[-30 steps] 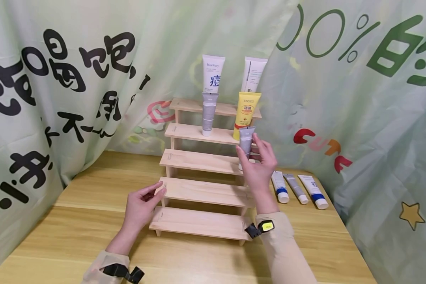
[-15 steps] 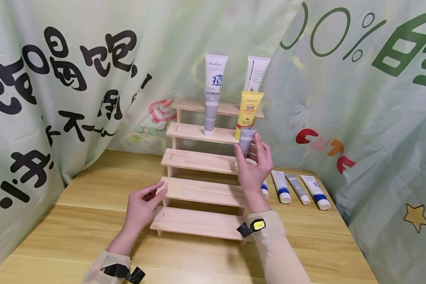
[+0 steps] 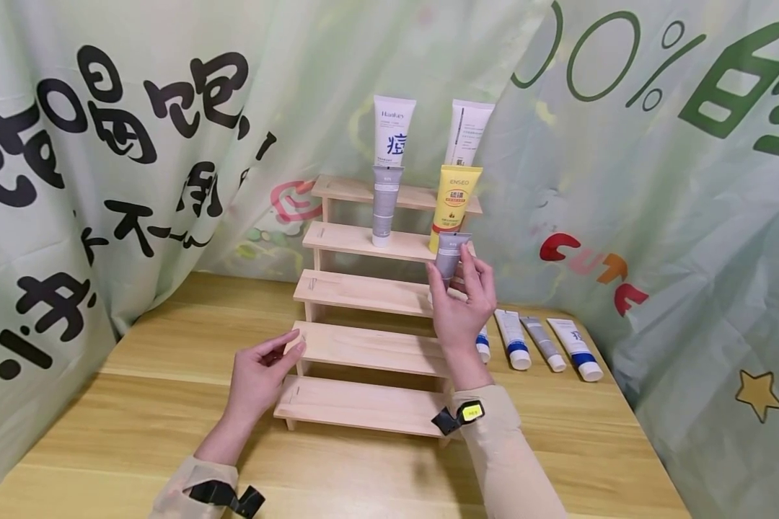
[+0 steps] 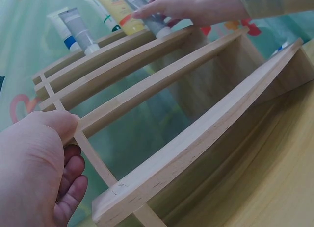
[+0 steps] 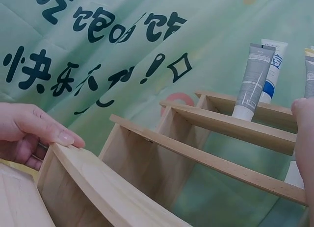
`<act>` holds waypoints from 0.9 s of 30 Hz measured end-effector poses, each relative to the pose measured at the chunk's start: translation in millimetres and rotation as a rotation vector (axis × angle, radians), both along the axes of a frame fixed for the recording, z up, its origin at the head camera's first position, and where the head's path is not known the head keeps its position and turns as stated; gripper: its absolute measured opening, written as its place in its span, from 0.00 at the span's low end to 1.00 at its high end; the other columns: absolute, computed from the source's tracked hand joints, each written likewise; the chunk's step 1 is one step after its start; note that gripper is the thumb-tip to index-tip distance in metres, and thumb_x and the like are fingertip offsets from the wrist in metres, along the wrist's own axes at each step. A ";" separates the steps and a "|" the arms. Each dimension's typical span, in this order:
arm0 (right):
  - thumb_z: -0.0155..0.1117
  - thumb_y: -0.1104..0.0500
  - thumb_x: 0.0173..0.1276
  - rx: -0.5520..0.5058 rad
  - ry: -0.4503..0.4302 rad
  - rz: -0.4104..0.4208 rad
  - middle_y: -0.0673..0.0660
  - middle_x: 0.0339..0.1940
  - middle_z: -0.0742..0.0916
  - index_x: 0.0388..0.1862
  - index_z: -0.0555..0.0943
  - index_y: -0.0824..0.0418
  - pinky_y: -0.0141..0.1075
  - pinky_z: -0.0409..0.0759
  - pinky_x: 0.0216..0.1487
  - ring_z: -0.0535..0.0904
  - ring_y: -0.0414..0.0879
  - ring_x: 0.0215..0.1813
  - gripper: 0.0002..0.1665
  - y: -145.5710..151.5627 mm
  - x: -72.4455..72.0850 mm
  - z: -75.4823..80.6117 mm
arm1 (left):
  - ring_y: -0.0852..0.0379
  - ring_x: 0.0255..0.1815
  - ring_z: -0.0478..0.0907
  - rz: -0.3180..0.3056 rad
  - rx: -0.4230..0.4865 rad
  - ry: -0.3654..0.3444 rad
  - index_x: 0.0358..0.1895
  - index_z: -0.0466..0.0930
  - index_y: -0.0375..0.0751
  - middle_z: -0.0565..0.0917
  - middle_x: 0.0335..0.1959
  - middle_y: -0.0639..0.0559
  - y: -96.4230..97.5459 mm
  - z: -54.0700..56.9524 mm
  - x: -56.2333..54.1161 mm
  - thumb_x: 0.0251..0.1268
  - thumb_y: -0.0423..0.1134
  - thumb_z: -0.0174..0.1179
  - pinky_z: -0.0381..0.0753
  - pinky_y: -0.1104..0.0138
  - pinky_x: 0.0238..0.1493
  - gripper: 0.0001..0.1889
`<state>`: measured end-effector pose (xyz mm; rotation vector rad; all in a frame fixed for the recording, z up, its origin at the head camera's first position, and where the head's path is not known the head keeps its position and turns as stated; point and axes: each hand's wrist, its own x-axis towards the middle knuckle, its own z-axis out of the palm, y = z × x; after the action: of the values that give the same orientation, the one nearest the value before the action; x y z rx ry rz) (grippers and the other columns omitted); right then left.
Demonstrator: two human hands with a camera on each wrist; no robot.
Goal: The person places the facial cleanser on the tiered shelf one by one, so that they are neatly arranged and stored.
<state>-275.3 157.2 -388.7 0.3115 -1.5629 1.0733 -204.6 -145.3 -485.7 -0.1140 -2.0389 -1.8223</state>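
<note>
A small grey squeeze tube (image 3: 450, 254) with a white cap is pinched between the thumb and fingers of my right hand (image 3: 465, 311), at the right end of the third step. Its base reaches that step in the right wrist view, where the cap (image 5: 294, 175) shows beside the hand. My left hand (image 3: 258, 378) grips the left end of the fourth step of the wooden tiered stand (image 3: 363, 407), thumb on top and fingers curled below. Another grey tube (image 3: 386, 205) and a yellow tube (image 3: 456, 198) stand on the second step.
Two white tubes, one with blue print (image 3: 394, 130) and one with green print (image 3: 471, 133), stand on the top step. Right of the stand several tubes lie on the table, including a grey one (image 3: 542, 344) and a white-and-blue one (image 3: 575, 349). Printed curtains (image 3: 298, 86) hang behind.
My right hand has shifted a little left with the grey tube, whose lower end has swung left. Another lying tube shows beside the wrist. The left hand keeps its hold on the stand.
</note>
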 end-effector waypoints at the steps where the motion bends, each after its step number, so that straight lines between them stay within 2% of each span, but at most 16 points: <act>1: 0.84 0.63 0.62 0.000 -0.002 0.001 0.65 0.49 0.83 0.68 0.84 0.61 0.40 0.88 0.38 0.87 0.53 0.39 0.35 0.3 0.3 -0.1 | 0.63 0.24 0.68 -0.001 0.001 0.001 0.51 0.93 0.39 0.91 0.47 0.43 0.1 0.3 0.2 0.63 0.35 0.78 0.67 0.74 0.24 0.14; 5: 0.85 0.63 0.60 -0.006 0.005 -0.001 0.65 0.50 0.85 0.68 0.84 0.63 0.34 0.86 0.41 0.87 0.56 0.38 0.36 2.9 3.0 0.4 | 0.63 0.24 0.69 -0.001 0.001 0.003 0.51 0.93 0.38 0.91 0.48 0.42 0.6 1.4 0.5 0.63 0.35 0.78 0.68 0.74 0.24 0.14; 9: 0.87 0.64 0.57 -0.016 0.032 -0.017 0.64 0.53 0.88 0.63 0.86 0.67 0.31 0.83 0.45 0.87 0.59 0.41 0.33 9.2 11.1 2.9 | 0.63 0.24 0.69 0.001 -0.006 -0.001 0.51 0.93 0.39 0.91 0.46 0.42 1.0 2.2 1.0 0.63 0.35 0.78 0.68 0.74 0.24 0.14; 14: 0.85 0.69 0.56 -0.018 0.044 -0.051 0.65 0.53 0.89 0.55 0.87 0.72 0.33 0.84 0.49 0.88 0.62 0.43 0.26 20.3 31.1 14.7 | 0.63 0.24 0.68 0.024 -0.019 -0.002 0.50 0.93 0.40 0.91 0.41 0.43 0.9 2.0 0.6 0.63 0.35 0.79 0.67 0.74 0.23 0.14; 19: 0.79 0.76 0.57 0.002 0.030 -0.044 0.71 0.47 0.88 0.52 0.84 0.78 0.33 0.85 0.48 0.86 0.66 0.38 0.23 37.5 49.9 25.9 | 0.63 0.24 0.69 0.032 -0.020 -0.005 0.51 0.93 0.39 0.91 0.46 0.43 1.0 2.3 0.6 0.63 0.35 0.79 0.67 0.74 0.23 0.14; 23: 0.79 0.75 0.60 0.048 -0.052 -0.014 0.69 0.49 0.88 0.57 0.83 0.75 0.30 0.84 0.48 0.87 0.62 0.37 0.26 69.9 43.8 9.7 | 0.63 0.25 0.70 0.022 -0.014 -0.021 0.51 0.93 0.40 0.91 0.46 0.44 1.3 2.9 1.5 0.63 0.36 0.78 0.69 0.74 0.24 0.14; 27: 0.78 0.74 0.62 0.093 -0.229 0.022 0.66 0.51 0.88 0.66 0.80 0.70 0.25 0.81 0.47 0.87 0.61 0.40 0.32 102.0 35.1 -12.0 | 0.62 0.25 0.71 0.022 -0.025 -0.029 0.51 0.93 0.41 0.91 0.40 0.45 1.7 3.3 2.2 0.64 0.37 0.78 0.69 0.73 0.24 0.14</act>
<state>-240.2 259.3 -400.6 0.2769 -1.8205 1.0853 -202.5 -143.5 -482.5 -0.0719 -2.0749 -1.7964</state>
